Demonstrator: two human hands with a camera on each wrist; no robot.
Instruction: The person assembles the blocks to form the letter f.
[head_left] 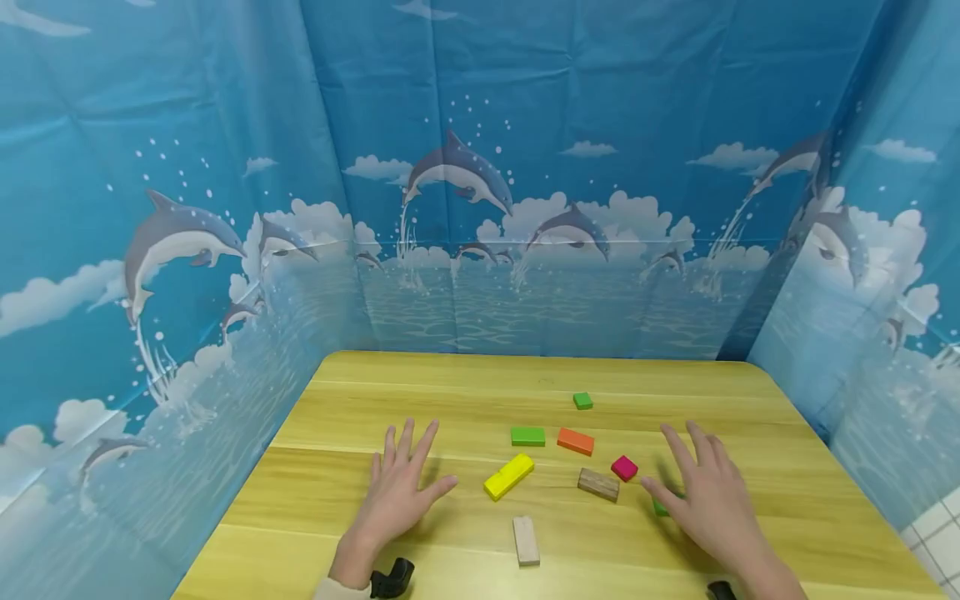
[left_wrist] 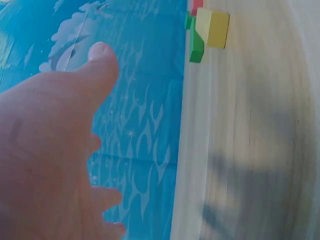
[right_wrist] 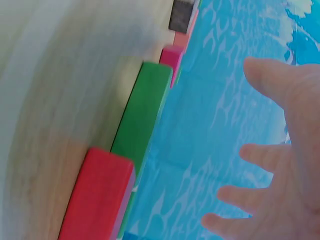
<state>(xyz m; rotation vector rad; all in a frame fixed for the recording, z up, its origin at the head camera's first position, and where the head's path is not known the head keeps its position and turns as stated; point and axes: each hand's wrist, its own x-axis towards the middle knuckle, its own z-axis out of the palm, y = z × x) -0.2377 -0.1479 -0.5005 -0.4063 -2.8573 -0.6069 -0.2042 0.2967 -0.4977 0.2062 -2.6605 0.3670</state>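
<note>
My left hand, fingers spread, hovers over the table left of a yellow block. On the other side, my right hand is also spread and holds nothing. It partly covers a green block; the right wrist view shows a long green block and a red block by this hand, the red one hidden in the head view. Between the hands lie a pale wooden block, a brown wooden block, a magenta cube, an orange block and a green block.
A small green block lies farthest back on the wooden table. Blue dolphin-print curtains hang behind the table and along both sides. White floor tiles show at the lower right.
</note>
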